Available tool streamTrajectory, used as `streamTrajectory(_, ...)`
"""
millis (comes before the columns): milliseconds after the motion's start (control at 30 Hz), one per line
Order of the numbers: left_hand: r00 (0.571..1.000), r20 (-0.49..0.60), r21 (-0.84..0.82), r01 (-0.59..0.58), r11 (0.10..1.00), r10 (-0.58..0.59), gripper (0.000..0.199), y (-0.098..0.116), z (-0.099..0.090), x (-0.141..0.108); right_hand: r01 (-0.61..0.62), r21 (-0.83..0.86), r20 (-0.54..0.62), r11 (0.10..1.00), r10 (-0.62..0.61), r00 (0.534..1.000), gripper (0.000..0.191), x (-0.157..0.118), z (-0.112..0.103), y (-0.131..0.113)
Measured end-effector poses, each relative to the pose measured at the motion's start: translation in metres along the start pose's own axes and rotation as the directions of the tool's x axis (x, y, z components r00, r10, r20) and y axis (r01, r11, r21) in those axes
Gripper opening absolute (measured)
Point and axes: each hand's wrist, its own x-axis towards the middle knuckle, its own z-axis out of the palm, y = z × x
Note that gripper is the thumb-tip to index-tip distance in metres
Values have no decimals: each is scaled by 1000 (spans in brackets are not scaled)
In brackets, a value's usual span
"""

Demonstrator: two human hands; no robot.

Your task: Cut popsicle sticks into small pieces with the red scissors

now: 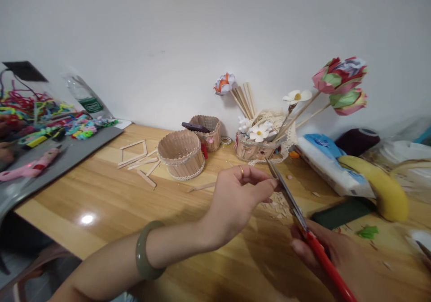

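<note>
My left hand (232, 203) is over the middle of the wooden table, thumb and fingers pinched together. What they hold is too small or too hidden to make out. Red-handled scissors (293, 205) are in my right hand (343, 252), fingers wrapped about the handles. The blades point up and away, their middle close by my left fingertips. Small wood chips (279, 206) lie scattered on the table below the blades. Left of my left hand a thin wooden stick (204, 186) lies flat, its far end hidden behind the hand.
Behind stand a round wooden-slat basket (182, 156), a second basket (212, 142) and a flower-filled basket (249, 149). Craft sticks (134, 158) lie left. Rightward are a tissue pack (332, 167), banana (380, 185) and dark flat case (343, 212). Another person's hand (5, 153) shows far left.
</note>
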Motion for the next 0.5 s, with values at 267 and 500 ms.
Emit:
streamTrajectory(267, 997, 18, 118, -77, 990, 75, 7, 0, -3, 1, -30, -188, 47, 982, 39, 998, 35, 0, -3, 1)
streamTrajectory(500, 992, 53, 198, -121, 973, 112, 5, 2, -6, 1, -47, -214, 95, 976, 69, 993, 35, -3, -3, 5)
